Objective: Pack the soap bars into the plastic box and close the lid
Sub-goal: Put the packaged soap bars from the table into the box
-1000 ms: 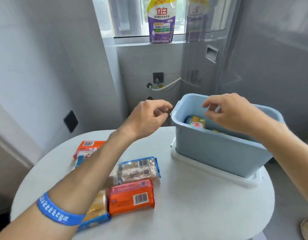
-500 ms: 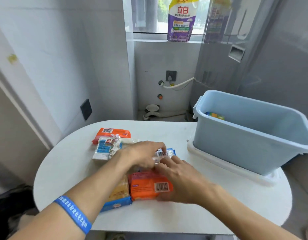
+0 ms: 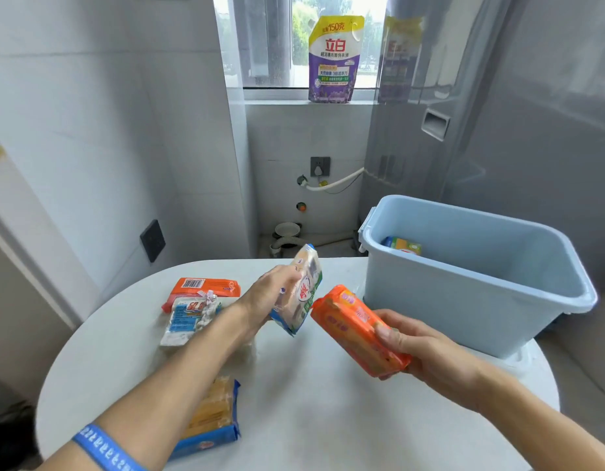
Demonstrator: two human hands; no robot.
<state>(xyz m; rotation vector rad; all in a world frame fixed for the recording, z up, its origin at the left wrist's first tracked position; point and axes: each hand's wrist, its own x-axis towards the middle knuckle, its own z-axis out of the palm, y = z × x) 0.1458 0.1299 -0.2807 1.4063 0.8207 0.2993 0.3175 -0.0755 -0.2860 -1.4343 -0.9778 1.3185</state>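
Soap is occupying both hands above the white round table point(image 3: 328, 419). The left hand point(image 3: 270, 297) is gripping a pale soap pack point(image 3: 303, 290) with blue ends, holding it nearly upright, fingers wrapped around its left side. The right hand point(image 3: 427, 348) is clutching an orange soap pack point(image 3: 357, 329) by its near end, so that the pack is angling up and away toward the left (its far end is sitting just beside the pale pack, though contact cannot be judged). Both packs are hovering clear of the tabletop, left of the light blue plastic box point(image 3: 464, 300), which is standing open at the table's right side with a yellow-and-green soap pack point(image 3: 403, 247) lying inside near its far left corner. Three more are lying on the table: an orange barcode pack point(image 3: 206, 288) at the far left, a white-and-blue pack point(image 3: 185, 321) overlapping its near edge, and a yellow pack with blue ends point(image 3: 212, 419) partly under the left forearm, which is wearing a blue wristband point(image 3: 104, 450).
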